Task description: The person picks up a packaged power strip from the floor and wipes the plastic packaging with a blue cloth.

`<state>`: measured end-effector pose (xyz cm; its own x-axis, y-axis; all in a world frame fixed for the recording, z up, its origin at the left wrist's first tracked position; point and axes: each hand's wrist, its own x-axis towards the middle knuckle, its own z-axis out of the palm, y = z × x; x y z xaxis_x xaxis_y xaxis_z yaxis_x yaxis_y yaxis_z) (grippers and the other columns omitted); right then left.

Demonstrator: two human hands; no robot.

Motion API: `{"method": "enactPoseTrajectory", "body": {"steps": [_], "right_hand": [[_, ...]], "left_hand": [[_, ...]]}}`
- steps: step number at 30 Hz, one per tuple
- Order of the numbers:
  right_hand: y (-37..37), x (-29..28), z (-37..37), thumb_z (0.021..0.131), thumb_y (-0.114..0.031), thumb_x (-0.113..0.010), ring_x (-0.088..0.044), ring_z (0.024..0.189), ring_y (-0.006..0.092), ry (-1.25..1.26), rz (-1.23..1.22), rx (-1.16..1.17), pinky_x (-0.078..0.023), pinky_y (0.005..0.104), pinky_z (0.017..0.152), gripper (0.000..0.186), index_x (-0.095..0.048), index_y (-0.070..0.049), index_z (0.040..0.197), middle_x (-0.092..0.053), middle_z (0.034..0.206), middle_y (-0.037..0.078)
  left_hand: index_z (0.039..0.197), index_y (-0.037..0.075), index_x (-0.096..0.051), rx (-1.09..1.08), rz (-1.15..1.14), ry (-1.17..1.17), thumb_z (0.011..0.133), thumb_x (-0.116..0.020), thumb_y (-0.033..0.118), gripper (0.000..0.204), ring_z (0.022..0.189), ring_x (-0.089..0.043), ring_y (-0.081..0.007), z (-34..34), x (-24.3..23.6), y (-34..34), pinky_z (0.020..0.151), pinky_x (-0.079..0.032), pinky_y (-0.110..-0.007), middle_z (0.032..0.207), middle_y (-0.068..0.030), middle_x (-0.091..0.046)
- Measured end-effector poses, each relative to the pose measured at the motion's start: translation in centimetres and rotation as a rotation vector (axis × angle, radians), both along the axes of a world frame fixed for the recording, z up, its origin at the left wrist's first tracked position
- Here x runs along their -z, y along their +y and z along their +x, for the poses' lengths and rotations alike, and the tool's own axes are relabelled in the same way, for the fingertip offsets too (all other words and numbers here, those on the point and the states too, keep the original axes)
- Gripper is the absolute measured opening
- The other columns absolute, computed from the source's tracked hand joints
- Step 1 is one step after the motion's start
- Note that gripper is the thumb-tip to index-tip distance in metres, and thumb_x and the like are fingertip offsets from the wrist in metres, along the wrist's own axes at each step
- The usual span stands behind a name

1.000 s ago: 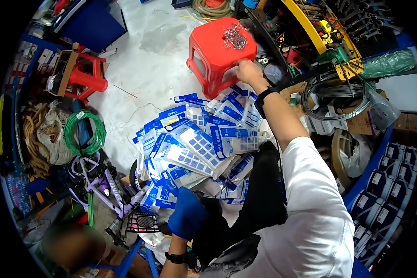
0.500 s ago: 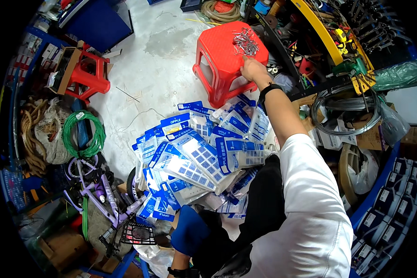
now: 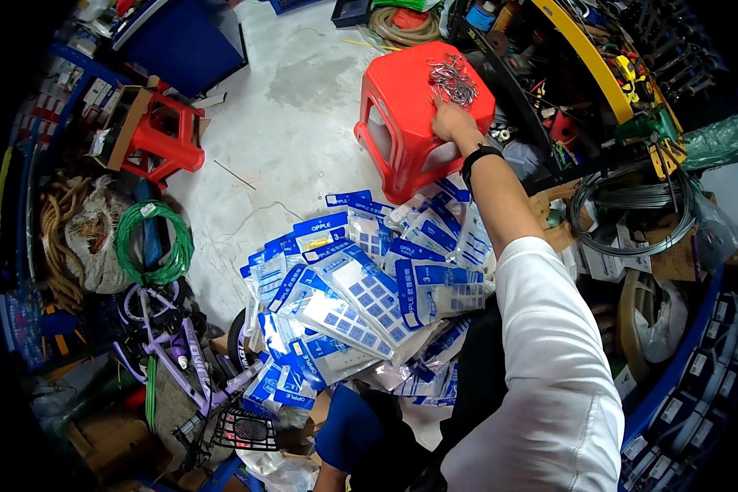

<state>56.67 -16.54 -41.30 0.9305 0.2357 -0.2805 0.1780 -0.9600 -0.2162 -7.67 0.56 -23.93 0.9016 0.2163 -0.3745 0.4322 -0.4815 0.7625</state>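
Note:
My right hand [image 3: 454, 122] reaches over the red plastic stool [image 3: 402, 78], a dark band on its wrist. Its index finger stretches out to the near-left edge of a loose pile of small shiny metal hooks [image 3: 453, 80]; no held thing shows in it. At the bottom edge my left forearm [image 3: 330, 479] runs up to a smooth blue covering [image 3: 349, 428], and the fingers there are hidden. Between me and the stool lies a heap of clear plastic packets [image 3: 361, 291] with blue headers, several showing rows of small squares.
At left stand a purple bicycle [image 3: 172, 357], a green hose coil [image 3: 152, 242] and another red stool [image 3: 166, 135]. Tool racks with a yellow beam [image 3: 586, 57] and a wire coil [image 3: 631, 205] line the right. Dark boxes [image 3: 672, 410] stack at lower right.
The whole view has shifted, so the stool and packets sit slightly further right. My right hand has slid a little left relative to the hook pile. The left wrist band has left view.

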Motion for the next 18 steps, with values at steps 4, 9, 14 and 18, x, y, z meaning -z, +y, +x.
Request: {"method": "enactPoseTrajectory", "body": {"steps": [4,9,14,18], "right_hand": [[0.6,-0.2,-0.4,0.096,-0.016,-0.047,-0.059,0.124,0.0391,-0.026,0.082,0.014,-0.051,0.0493,0.100,0.038,-0.058,-0.005,0.131,-0.058,0.137,0.023],[-0.7,1.8,-1.3,0.097,-0.020,-0.051,-0.064,0.112,0.0381,-0.245,0.064,-0.103,-0.054,0.0497,0.092,0.029,-0.065,-0.001,0.114,-0.062,0.123,0.021],[-1.6,1.7,-2.4,0.097,-0.018,-0.050,-0.064,0.107,0.0366,-0.353,-0.021,-0.223,-0.055,0.0483,0.087,0.027,-0.063,-0.001,0.113,-0.060,0.116,0.018],[-1.1,1.9,-3.8,0.097,-0.033,-0.055,-0.062,0.111,0.0391,-0.400,0.191,0.113,-0.050,0.0507,0.095,0.045,-0.054,0.004,0.122,-0.057,0.121,0.024]], "left_hand": [[0.110,0.001,-0.064,-0.014,0.002,0.003,0.086,-0.072,0.013,0.028,0.095,-0.064,-0.0301,0.0,0.1,-0.4,0.083,-0.052,-0.039,0.103,-0.0160,-0.065],[0.107,0.002,-0.066,-0.018,-0.012,0.008,0.085,-0.073,0.013,0.025,0.092,-0.065,-0.0311,0.3,-0.2,-1.0,0.081,-0.052,-0.040,0.099,-0.0164,-0.066],[0.106,0.002,-0.066,-0.019,-0.009,0.020,0.084,-0.073,0.014,0.025,0.092,-0.064,-0.0316,0.6,0.2,-1.5,0.082,-0.052,-0.040,0.099,-0.0166,-0.066],[0.105,0.002,-0.066,-0.032,-0.006,0.029,0.084,-0.073,0.014,0.026,0.093,-0.064,-0.0321,0.7,0.4,-2.2,0.082,-0.052,-0.040,0.099,-0.0168,-0.066]]}}
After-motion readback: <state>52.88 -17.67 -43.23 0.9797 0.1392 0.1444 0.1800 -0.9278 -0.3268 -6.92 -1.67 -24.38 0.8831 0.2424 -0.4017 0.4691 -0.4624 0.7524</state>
